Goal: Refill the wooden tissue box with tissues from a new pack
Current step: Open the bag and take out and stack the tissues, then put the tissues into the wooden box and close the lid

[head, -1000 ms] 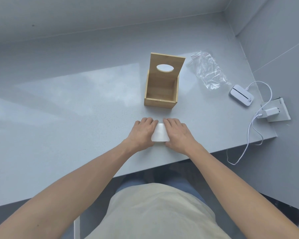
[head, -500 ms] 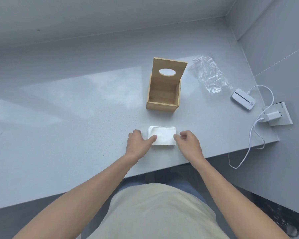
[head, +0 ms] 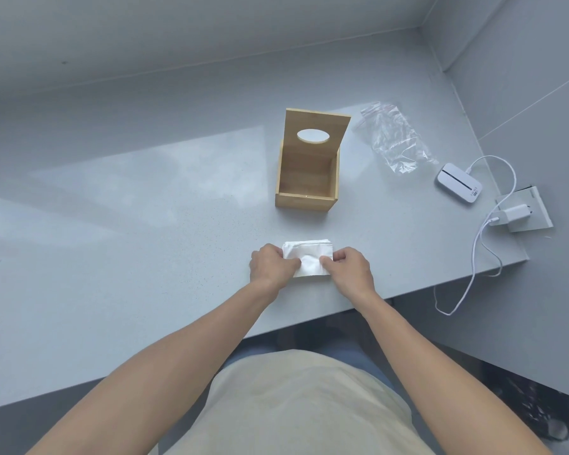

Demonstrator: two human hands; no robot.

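Both hands, left point(head: 270, 267) and right point(head: 350, 269), pinch the tissue stack point(head: 309, 257) with curled fingers. It lies on the counter point(head: 145, 224) near the open wooden box point(head: 307, 172).

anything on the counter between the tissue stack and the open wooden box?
Nothing visible. Bare counter separates the tissue stack, held by both hands, from the wooden box; its lid stands open. The plastic bag lies off right.

We find no text we can read; the small white device point(head: 459, 182) bears a dark label at one end, but its print is too small for us to make out.
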